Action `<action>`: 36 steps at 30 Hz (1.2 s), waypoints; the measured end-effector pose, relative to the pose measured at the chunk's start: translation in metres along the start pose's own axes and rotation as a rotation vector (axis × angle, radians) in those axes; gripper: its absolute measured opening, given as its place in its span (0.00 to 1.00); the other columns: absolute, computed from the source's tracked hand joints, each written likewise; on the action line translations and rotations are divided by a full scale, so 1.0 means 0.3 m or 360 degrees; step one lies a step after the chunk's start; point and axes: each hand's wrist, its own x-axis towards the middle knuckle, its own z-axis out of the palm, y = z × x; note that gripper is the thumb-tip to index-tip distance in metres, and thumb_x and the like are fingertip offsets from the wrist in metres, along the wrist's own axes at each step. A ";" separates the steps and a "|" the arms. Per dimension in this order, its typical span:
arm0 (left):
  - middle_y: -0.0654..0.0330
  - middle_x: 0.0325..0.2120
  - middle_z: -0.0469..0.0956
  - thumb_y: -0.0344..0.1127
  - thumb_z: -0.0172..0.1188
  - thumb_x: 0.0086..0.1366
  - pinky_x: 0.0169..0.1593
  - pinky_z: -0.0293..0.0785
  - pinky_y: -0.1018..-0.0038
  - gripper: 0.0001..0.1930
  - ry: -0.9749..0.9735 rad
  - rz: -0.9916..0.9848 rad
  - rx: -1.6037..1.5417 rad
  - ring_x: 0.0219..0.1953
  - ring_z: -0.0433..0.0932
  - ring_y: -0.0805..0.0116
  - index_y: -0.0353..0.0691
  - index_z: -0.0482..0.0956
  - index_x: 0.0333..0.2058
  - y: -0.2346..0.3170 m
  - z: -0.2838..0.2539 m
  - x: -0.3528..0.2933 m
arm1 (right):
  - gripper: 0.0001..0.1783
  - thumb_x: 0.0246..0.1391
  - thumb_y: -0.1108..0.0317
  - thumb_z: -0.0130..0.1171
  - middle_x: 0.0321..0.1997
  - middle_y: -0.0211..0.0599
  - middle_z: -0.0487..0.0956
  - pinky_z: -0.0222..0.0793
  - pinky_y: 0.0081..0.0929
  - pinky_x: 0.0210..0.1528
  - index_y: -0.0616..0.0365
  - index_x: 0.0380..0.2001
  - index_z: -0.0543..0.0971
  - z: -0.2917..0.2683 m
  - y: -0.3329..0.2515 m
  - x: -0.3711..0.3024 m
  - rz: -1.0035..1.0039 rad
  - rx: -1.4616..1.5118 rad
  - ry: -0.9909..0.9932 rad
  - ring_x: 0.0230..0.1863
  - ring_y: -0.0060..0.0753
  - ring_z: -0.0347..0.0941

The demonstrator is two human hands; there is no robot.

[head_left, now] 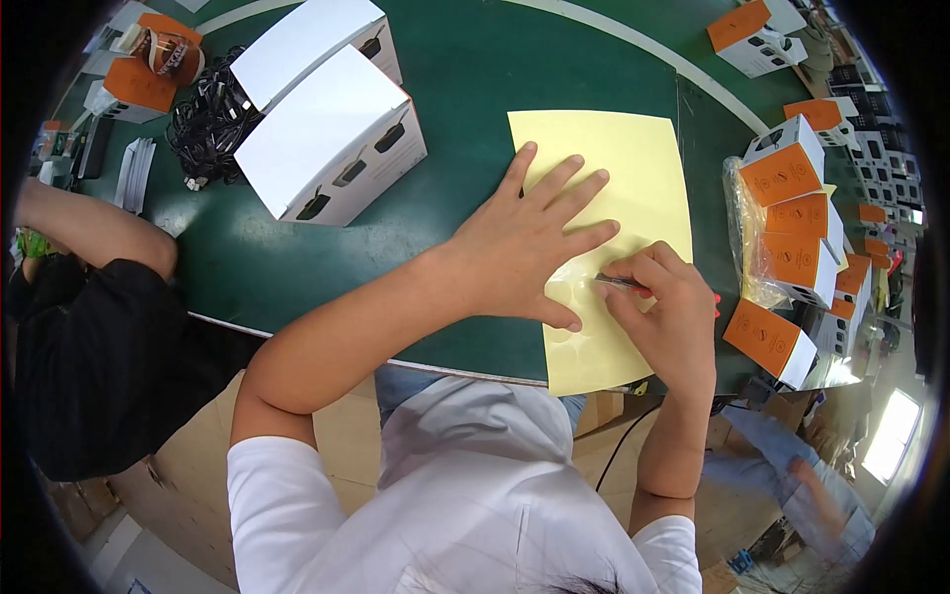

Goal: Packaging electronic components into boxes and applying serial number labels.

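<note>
A pale yellow sheet point(623, 148) lies on the green table, with faint clear round shapes on its lower part that look like seal stickers. My left hand point(524, 243) rests flat across the sheet's left side, fingers spread. Close by on the right, my right hand point(663, 307) pinches a slim tool point(621, 283) with a dark metal tip and red parts. The tip points left, at the sheet near the round shapes. Most of the tool is hidden in the palm, so its exact kind cannot be told.
Two white boxes point(327, 119) stand left of the sheet, beside a heap of black cables point(213, 119). Several orange and white boxes point(797, 213) line the right side with a clear plastic bag point(744, 233). Another person's arm point(99, 228) is at the left edge.
</note>
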 end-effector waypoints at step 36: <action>0.48 0.64 0.61 0.27 0.74 0.54 0.61 0.72 0.59 0.19 0.1496 -0.0491 -0.0173 0.61 0.72 0.49 0.45 0.84 0.47 -0.138 -0.205 -0.415 | 0.06 0.49 0.81 0.69 0.35 0.34 0.77 0.73 0.19 0.39 0.63 0.32 0.82 -0.092 -0.211 -0.104 -0.0372 0.0994 0.0352 0.36 0.24 0.76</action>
